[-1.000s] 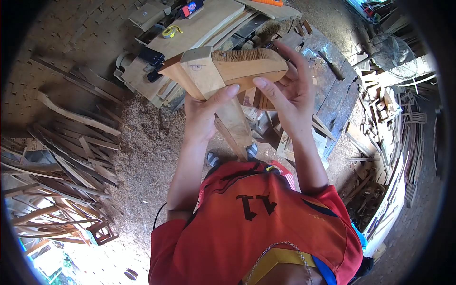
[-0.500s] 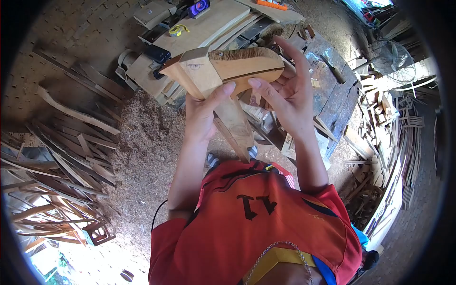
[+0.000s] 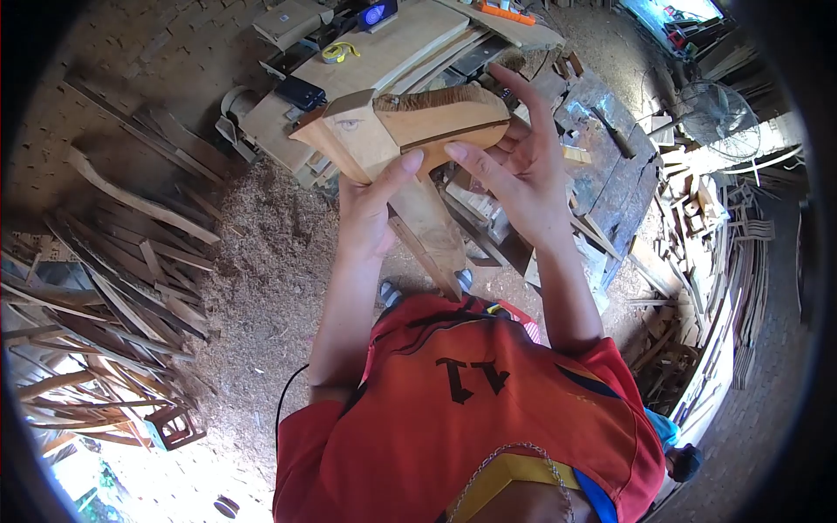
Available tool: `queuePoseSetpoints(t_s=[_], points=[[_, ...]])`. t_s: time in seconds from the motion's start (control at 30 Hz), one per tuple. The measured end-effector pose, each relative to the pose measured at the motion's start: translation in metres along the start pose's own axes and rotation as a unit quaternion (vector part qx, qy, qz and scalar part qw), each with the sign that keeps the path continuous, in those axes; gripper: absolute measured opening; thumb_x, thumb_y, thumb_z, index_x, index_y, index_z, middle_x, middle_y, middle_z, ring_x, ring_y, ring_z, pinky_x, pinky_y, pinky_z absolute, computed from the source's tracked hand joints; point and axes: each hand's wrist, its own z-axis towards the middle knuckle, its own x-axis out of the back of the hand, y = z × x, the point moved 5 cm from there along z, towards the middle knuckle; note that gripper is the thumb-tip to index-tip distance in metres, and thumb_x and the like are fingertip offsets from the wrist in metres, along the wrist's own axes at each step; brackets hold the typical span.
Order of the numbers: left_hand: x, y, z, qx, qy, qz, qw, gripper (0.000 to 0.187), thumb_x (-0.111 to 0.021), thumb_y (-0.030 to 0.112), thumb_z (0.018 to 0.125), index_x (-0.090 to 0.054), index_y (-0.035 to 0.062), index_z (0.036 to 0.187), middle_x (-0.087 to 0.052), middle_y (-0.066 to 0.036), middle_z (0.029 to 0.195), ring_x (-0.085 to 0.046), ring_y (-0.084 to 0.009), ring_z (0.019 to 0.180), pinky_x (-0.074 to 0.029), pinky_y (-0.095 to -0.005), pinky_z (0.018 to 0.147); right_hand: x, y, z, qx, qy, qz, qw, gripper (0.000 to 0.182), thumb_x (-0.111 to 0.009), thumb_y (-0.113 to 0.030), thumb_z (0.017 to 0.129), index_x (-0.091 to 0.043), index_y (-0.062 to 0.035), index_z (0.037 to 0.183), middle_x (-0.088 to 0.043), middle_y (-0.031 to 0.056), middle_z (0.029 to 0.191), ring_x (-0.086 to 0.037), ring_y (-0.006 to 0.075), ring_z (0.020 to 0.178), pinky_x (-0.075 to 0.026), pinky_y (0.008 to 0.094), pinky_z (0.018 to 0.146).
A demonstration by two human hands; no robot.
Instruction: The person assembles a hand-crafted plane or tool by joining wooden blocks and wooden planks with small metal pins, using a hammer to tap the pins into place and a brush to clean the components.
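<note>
A joined wooden piece (image 3: pixel 432 209) is raised in front of my red shirt. It has a tapering leg pointing back toward me and a thick curved arm (image 3: pixel 445 122) branching right, with rough brown grain along its upper edge. Pencil-like marks show on the pale block where they meet. My left hand (image 3: pixel 375 196) is closed around the block's lower side, thumb on top and fingers hidden beneath. At the curved arm's right end, my right hand (image 3: pixel 527 179) grips with its thumb on the near edge and some fingers behind; its index finger sticks up, off the wood.
Beyond my hands stands a workbench (image 3: pixel 410 39) with a yellow tape measure (image 3: pixel 340 52) and a dark phone-like box (image 3: pixel 301 91). Wood strips (image 3: pixel 131 279) are heaped at left, offcuts (image 3: pixel 697 209) at right. A fan (image 3: pixel 719 118) stands at back right. Another person (image 3: pixel 680 458) shows at lower right.
The wooden piece and both hands have shifted slightly left. My view has turned a little, so the bench appears lower and farther right. More of the person at lower right shows.
</note>
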Motion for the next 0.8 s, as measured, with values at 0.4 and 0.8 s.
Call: queuePoseSetpoints(t_s=[0.4,0.8], points=[[0.026,0.013,-0.003,0.020,0.007,-0.056,0.998,0.057,-0.081,0.013,0.090,-0.056,-0.0027,0.139,-0.068,-0.014,0.128,-0.069,-0.0225,0.113,-0.057,-0.0368,0.097,-0.033,0.013,0.003,-0.020,-0.026,-0.003,0.999,0.080,-0.076,0.004,0.091,-0.031,-0.0021,0.156,-0.067,0.0207,0.130,-0.067,0.0258,0.121,-0.054,0.0365,0.104],[0.041,0.017,-0.003,0.021,0.009,-0.051,0.998,0.055,-0.082,0.015,0.090,-0.058,-0.0011,0.136,-0.069,-0.011,0.123,-0.069,-0.0187,0.110,-0.057,-0.0336,0.093,-0.054,0.028,0.004,0.001,-0.035,-0.012,0.999,0.086,-0.082,-0.006,0.090,-0.027,-0.0005,0.155,-0.071,0.0215,0.119,-0.074,0.0228,0.103,-0.061,0.0327,0.089]])
